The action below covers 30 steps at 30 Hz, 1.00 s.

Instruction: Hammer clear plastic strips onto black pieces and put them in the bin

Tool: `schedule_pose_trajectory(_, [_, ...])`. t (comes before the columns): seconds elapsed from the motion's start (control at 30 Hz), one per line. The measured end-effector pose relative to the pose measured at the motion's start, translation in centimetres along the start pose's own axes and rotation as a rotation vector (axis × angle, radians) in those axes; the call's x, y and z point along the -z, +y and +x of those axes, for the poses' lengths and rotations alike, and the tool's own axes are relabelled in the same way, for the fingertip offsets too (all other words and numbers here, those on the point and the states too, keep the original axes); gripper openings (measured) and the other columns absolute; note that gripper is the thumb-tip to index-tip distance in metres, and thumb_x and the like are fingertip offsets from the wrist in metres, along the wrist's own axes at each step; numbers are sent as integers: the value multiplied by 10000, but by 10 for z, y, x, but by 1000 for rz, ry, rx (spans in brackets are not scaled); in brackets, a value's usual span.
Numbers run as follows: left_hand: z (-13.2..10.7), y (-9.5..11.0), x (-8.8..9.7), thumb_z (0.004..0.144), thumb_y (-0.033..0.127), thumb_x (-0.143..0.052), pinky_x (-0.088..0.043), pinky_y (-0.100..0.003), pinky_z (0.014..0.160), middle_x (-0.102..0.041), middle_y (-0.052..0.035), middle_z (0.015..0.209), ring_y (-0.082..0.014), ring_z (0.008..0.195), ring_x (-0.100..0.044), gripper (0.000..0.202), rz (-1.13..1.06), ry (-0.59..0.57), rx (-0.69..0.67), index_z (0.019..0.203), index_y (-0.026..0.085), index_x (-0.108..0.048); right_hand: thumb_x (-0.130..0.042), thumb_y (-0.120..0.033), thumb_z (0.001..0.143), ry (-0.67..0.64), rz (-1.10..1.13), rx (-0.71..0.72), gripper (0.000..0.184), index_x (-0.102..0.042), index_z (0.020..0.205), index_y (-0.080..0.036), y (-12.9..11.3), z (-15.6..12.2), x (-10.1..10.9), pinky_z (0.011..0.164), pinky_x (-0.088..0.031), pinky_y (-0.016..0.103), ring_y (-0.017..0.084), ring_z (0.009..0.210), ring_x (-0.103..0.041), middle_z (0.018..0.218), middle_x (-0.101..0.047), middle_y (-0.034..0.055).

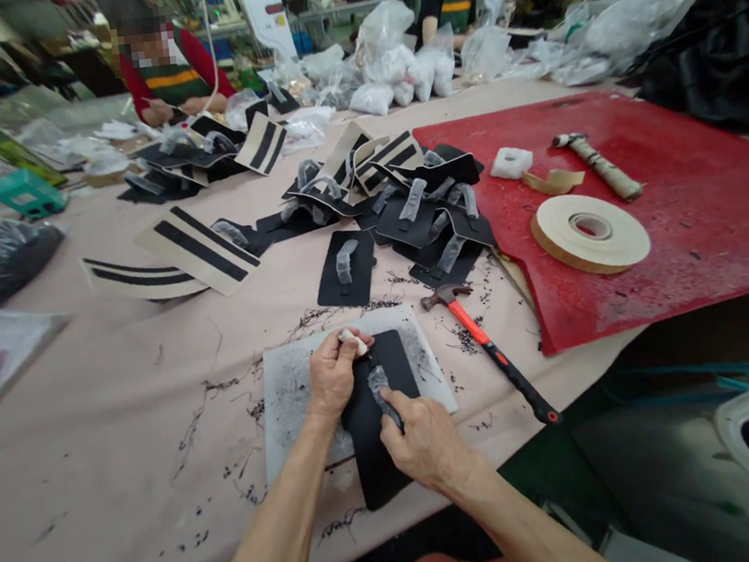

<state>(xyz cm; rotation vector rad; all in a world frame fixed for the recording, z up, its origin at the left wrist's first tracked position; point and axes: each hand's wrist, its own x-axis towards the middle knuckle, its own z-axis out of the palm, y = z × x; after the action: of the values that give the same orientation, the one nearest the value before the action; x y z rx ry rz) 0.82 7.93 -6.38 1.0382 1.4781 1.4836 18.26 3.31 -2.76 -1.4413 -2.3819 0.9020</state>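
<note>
A black panel (375,470) lies on a pale grey board (295,416) in front of me, with a plastic-wrapped strap handle (378,380) attached along its middle. At the handle's far end, my left hand (333,374) is closed in a pinch at a small white piece (353,341); whether this is a held thing or a wrapped fingertip is unclear. My right hand (426,437) curls round the near end of the handle, its index finger pressed on the plastic. Right of the board lies a claw hammer (490,349) with an orange and black grip.
More black panels (346,269) with wrapped handles are piled beyond the board. A red mat (691,209) at right bears a tape roll (591,234) and a wrapped hammer (598,167). Black scraps litter the table cloth (125,409). Co-workers sit across, behind plastic bags (386,54).
</note>
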Motion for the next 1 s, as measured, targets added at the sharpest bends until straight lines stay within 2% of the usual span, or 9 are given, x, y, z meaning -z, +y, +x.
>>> schedule_pose_trajectory(0.3, [-3,9,-6,937,396,-575,-566,-304,816,-785,-50,909,-204,865,-737,235,252,-8,-114,1002,189,-666,-489,-276,913,-23,-18,7,510,-575,1392,-123,-2,-1,0,851,-513,374,294,924,-721,1050,-753,154])
schedule_pose_trajectory(0.43, [-6,12,-8,938,331,-543,-552,-292,814,-783,-36,922,-190,848,-723,180,396,-44,-221,994,211,-664,-490,-388,969,-46,68,70,496,-571,1387,-133,-1,-5,17,815,-511,341,267,898,-713,1000,-753,126])
schedule_pose_trajectory(0.53, [-10,14,-8,937,310,-524,-543,-301,852,-775,-42,953,-196,887,-715,175,447,-105,-291,976,219,-669,-437,-425,1019,121,84,54,434,-609,1325,-169,21,-3,45,827,-501,310,225,908,-685,1032,-726,101])
schedule_pose_trajectory(0.63, [-14,17,-8,911,313,-546,-547,-326,882,-776,-56,971,-211,912,-715,172,437,-123,-305,965,221,-680,-537,-369,976,356,-216,-124,390,-620,1250,-105,61,4,72,917,-473,382,294,1048,-629,1157,-649,189])
schedule_pose_trajectory(0.7, [-14,19,-7,899,319,-556,-553,-335,881,-780,-59,968,-214,901,-718,171,418,-117,-274,959,220,-682,-652,-292,892,339,-365,-236,340,-637,1156,-78,88,8,83,901,-473,419,339,1057,-612,1137,-631,227])
schedule_pose_trajectory(0.77, [-14,19,-6,900,328,-559,-557,-338,876,-781,-58,951,-213,892,-720,168,386,-124,-239,943,216,-676,-681,-198,829,269,-237,-324,219,-646,1018,-93,107,11,88,809,-494,373,297,943,-638,1019,-657,196])
schedule_pose_trajectory(0.83, [-13,19,-4,899,339,-564,-557,-342,879,-781,-57,937,-216,898,-724,168,349,-141,-221,929,213,-671,-639,-172,818,211,37,-368,64,-627,864,-129,114,13,90,663,-492,281,197,729,-625,818,-663,99])
schedule_pose_trajectory(0.93, [-13,18,-2,900,349,-568,-553,-346,892,-780,-59,943,-222,915,-728,181,320,-159,-230,932,213,-683,-529,-231,862,141,293,-366,152,-546,715,-195,100,12,93,466,-431,213,117,478,-495,570,-564,-32])
schedule_pose_trajectory(1.0, [-13,17,-2,899,344,-568,-553,-342,891,-781,-60,953,-222,915,-728,191,331,-174,-250,939,212,-699,-459,-242,897,121,356,-360,175,-504,729,-218,80,8,98,415,-399,205,111,431,-468,551,-546,-49])
